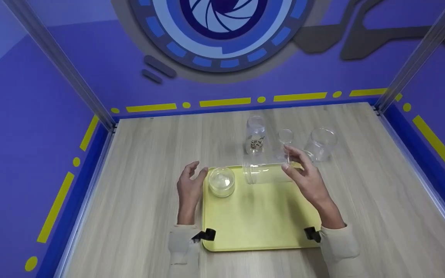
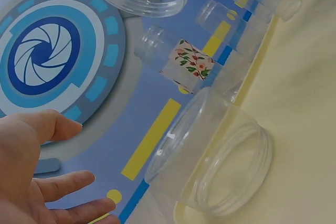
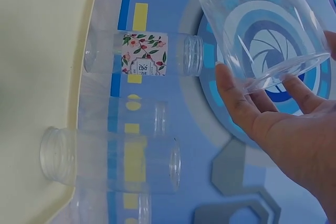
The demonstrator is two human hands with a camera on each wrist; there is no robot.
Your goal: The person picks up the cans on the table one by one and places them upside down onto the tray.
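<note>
My right hand grips a clear plastic jar by its base end. The jar is tipped on its side above the tray, its threaded mouth pointing left. On the back left of the yellow tray a short, wide clear jar stands mouth down. Beside that jar, on its left, my left hand is held with spread, relaxed fingers and nothing in them. In the left wrist view its fingers are apart from the short jar.
Behind the tray a clear bottle with a floral label stands upright. To its right are a smaller clear container and a wide clear jar. A clear jar shows near the tray's edge. Blue printed panels enclose the table.
</note>
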